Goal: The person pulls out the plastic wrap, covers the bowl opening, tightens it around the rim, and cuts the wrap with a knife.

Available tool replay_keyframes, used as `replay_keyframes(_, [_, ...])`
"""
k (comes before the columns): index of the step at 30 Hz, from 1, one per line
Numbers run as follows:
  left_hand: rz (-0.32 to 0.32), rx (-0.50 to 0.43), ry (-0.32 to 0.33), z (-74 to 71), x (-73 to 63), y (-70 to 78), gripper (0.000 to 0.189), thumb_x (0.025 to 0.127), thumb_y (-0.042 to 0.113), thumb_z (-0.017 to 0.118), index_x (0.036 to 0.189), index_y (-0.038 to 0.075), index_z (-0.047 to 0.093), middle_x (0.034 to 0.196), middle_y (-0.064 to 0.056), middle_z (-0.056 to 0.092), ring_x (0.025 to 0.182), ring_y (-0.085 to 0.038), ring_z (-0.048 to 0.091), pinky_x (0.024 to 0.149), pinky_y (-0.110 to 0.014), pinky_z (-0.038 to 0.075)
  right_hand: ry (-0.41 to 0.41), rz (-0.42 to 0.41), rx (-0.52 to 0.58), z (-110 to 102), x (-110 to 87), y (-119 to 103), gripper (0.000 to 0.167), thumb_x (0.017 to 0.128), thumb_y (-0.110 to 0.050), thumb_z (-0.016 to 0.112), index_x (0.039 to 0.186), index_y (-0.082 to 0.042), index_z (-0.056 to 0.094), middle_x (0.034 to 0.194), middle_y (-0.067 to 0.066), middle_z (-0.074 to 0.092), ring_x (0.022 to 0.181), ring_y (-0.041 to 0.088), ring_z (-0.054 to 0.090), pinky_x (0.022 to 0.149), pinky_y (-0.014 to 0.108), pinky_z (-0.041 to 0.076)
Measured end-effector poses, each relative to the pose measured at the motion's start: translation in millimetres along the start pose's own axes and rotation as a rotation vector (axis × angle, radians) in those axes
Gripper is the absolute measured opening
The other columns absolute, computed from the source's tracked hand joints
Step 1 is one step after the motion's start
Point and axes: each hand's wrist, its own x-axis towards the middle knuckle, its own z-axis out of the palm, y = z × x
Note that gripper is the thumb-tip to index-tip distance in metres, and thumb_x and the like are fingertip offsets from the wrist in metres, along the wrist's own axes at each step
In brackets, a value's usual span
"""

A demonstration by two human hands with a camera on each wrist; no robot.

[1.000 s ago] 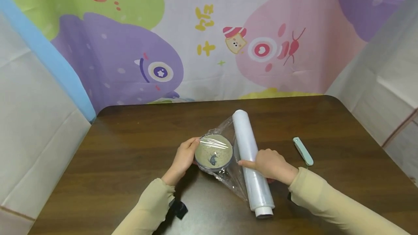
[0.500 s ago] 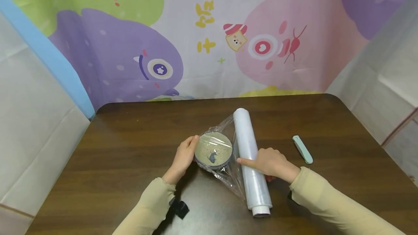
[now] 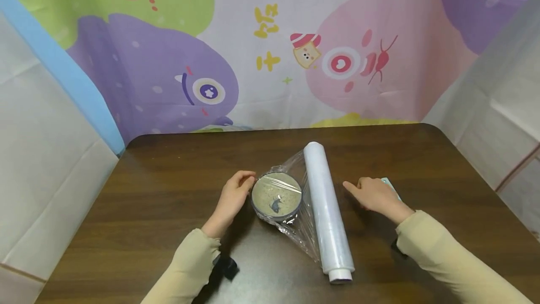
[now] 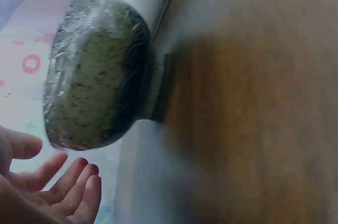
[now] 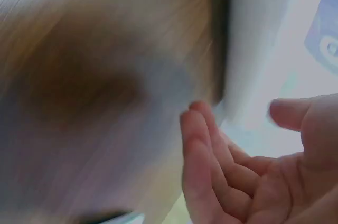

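A bowl (image 3: 270, 190) with a speckled beige inside and a dark fish-like motif stands on the table, plastic wrap (image 3: 304, 236) stretched over it. That wrap runs to the cling film roll (image 3: 328, 210) lying just right of the bowl. My left hand (image 3: 231, 197) is at the bowl's left rim; in the left wrist view its spread fingers (image 4: 67, 182) stand a little apart from the bowl (image 4: 100, 84). My right hand (image 3: 375, 197), fingers relaxed and holding nothing, hovers right of the roll. It partly hides a slim pale mint tool (image 3: 391, 186) shaped like a folded knife.
The dark wooden table (image 3: 168, 210) has rounded far corners. Behind it hangs a cartoon-printed cloth (image 3: 261, 97), with pale cloth walls at both sides. A black wrist strap part (image 3: 229, 267) hangs under the left sleeve.
My right hand has left the cling film roll and moved right toward the mint tool. The left hand has loosened from the bowl and drawn slightly away. Bowl and roll stay in place.
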Motion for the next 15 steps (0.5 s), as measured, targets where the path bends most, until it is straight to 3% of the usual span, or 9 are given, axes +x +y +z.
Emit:
replay_keyframes(4, [0.075, 0.042, 0.032, -2.7, -1.0, 8.4, 0.013, 0.088, 0.014, 0.056, 0.092, 0.008, 0.067, 0.094, -0.005, 0.067, 0.087, -0.015, 0.059, 0.077, -0.027, 0.044, 0.085, 0.030, -0.024, -7.2, 2.3, 23.3, 0.026, 0.090, -0.028, 0.049, 0.084, -0.003, 0.058, 0.065, 0.005, 0.055, 0.054, 0.018, 0.048, 0.042, 0.029, 0.037])
replay_keyframes(7, [0.154, 0.059, 0.040, -3.3, -2.5, 15.4, 0.010, 0.087, 0.014, 0.058, 0.085, 0.009, 0.067, 0.088, -0.003, 0.067, 0.081, -0.013, 0.060, 0.074, -0.027, 0.045, 0.143, 0.051, -0.023, -10.5, 3.4, 36.5, 0.017, 0.087, -0.019, 0.050, 0.087, -0.004, 0.057, 0.070, 0.008, 0.057, 0.055, 0.021, 0.050, 0.043, 0.031, 0.037])
replay_keyframes(11, [0.221, 0.067, 0.018, -2.0, -4.3, 22.3, 0.009, 0.088, 0.012, 0.058, 0.085, 0.010, 0.066, 0.089, -0.003, 0.067, 0.081, -0.012, 0.060, 0.073, -0.027, 0.046, 0.192, 0.099, -0.016, -13.1, 5.3, 47.6, 0.024, 0.085, -0.018, 0.051, 0.100, 0.001, 0.054, 0.090, 0.020, 0.055, 0.075, 0.034, 0.055, 0.051, 0.039, 0.042])
replay_keyframes(15, [0.240, 0.076, 0.000, -0.4, -5.7, 24.0, 0.010, 0.088, 0.010, 0.057, 0.086, 0.010, 0.066, 0.090, -0.003, 0.067, 0.083, -0.012, 0.061, 0.074, -0.027, 0.046, 0.164, 0.168, 0.005, -12.1, 7.5, 54.2, 0.041, 0.085, -0.019, 0.051, 0.111, 0.010, 0.042, 0.104, 0.032, 0.041, 0.094, 0.047, 0.042, 0.060, 0.048, 0.040])
